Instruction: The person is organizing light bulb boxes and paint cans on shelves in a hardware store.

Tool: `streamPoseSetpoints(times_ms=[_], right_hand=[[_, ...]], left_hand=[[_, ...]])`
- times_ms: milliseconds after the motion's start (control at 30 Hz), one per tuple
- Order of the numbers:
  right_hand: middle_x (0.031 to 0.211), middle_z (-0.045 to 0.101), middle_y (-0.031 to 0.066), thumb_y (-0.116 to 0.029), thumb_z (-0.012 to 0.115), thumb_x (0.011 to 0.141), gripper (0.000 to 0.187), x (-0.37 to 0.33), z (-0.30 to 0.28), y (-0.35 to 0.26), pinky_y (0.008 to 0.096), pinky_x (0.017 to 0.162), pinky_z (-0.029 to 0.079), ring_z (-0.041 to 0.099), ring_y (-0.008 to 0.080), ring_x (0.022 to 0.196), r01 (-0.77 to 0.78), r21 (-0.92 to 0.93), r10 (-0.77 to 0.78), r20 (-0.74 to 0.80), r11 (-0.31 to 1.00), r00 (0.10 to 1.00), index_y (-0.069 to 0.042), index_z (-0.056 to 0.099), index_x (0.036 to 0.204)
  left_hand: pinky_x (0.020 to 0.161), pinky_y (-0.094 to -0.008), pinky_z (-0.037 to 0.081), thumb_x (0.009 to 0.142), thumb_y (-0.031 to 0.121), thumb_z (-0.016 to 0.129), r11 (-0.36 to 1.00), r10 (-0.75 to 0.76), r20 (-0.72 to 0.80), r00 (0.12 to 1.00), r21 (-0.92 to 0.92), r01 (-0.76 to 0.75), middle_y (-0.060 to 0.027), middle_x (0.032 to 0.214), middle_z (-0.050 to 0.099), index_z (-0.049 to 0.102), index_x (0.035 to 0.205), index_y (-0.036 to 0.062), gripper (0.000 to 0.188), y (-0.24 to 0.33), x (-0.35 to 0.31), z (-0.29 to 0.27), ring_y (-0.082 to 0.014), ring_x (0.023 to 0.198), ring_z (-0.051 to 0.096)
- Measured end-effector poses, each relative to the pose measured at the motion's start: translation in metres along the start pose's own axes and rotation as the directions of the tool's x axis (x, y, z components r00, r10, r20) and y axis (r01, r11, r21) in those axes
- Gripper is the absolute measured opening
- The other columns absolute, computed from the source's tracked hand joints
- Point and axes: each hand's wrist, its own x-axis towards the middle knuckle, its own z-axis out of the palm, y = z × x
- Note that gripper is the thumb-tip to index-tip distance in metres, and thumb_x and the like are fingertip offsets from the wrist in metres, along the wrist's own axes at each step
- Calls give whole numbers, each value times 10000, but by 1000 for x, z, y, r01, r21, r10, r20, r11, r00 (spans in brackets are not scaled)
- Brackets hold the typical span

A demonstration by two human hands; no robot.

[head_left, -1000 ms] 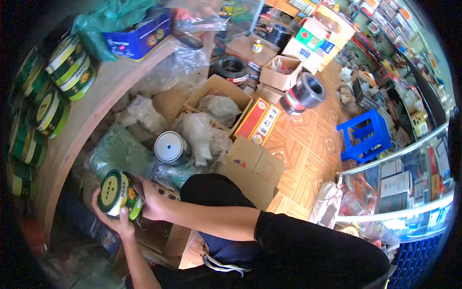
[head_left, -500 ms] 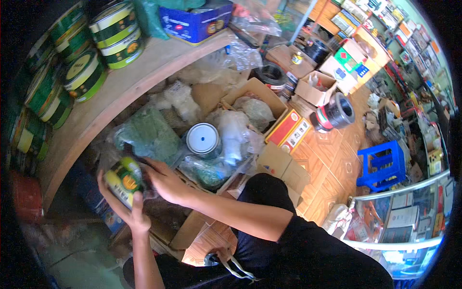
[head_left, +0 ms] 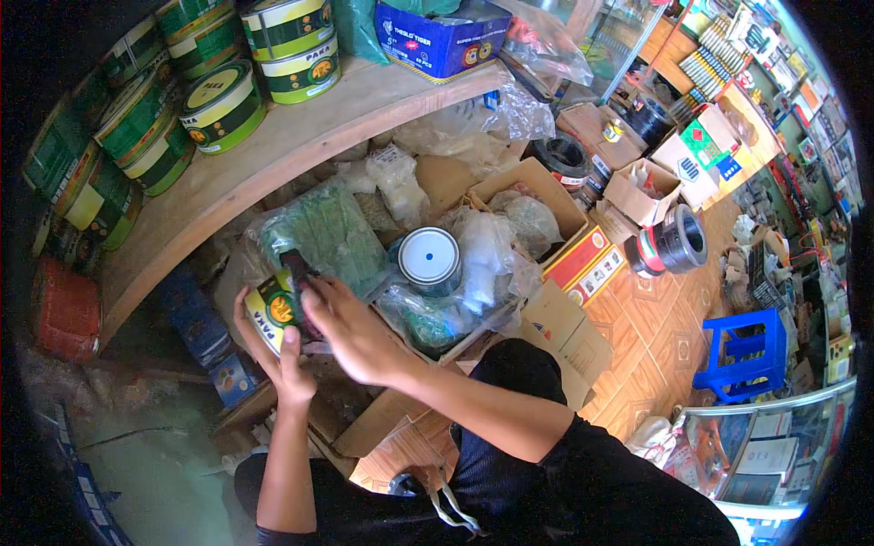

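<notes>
My left hand (head_left: pixel 287 369) is closed around a small green-and-yellow tin (head_left: pixel 266 320), held tilted, with its printed side toward me. Against the tin, my right hand (head_left: pixel 350 335) grips a dark, soft-looking thing, perhaps a rag (head_left: pixel 297 266), which pokes up past the fingers over the tin's edge. My right fingers partly hide both. Just beyond them lies a clear bag with green contents (head_left: pixel 323 238). A larger tin with a white lid (head_left: pixel 430 257) stands upright to the right of my hands.
Matching tins (head_left: pixel 218 109) stand stacked on a wooden shelf (head_left: pixel 209 214) at the far left, beside a blue box (head_left: pixel 442 41). Open cardboard boxes (head_left: pixel 555 200) and wire coils (head_left: pixel 669 241) lie to the right. A blue plastic stool (head_left: pixel 745 353) stands near a glass case (head_left: pixel 756 446).
My view has turned, so the surroundings sit further right. Both hands still hold the tin and the dark thing; the dark thing now shows more plainly over the tin's edge.
</notes>
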Motion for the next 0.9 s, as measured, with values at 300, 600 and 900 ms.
streamPoseSetpoints(times_ms=[300,600,900], right_hand=[[1563,375,303,-491,424,1081,690,17,-22,-6,481,1228,270,342,462,1461,336,-285,-336,52,898,941,42,424,1519],[866,709,260,-538,467,1051,598,14,-18,-4,546,787,565,693,472,824,174,-514,-67,221,840,973,6,715,1047],[805,708,232,-459,605,1002,507,19,-24,-37,515,711,590,724,412,806,89,-685,-78,47,723,996,35,674,911]], left_hand=[[1122,-444,430,1074,516,339,441,-622,282,730,-645,625,-73,1404,607,512,1463,108,590,25,-8,14,-243,1312,574],[1071,-391,422,1050,406,488,922,-297,92,951,-231,310,-118,1325,587,447,1464,-5,585,-23,4,-15,-233,1203,575],[1086,-388,424,1052,416,503,869,-397,159,904,-250,426,-120,1365,571,422,1489,30,589,-49,9,-25,-225,1246,564]])
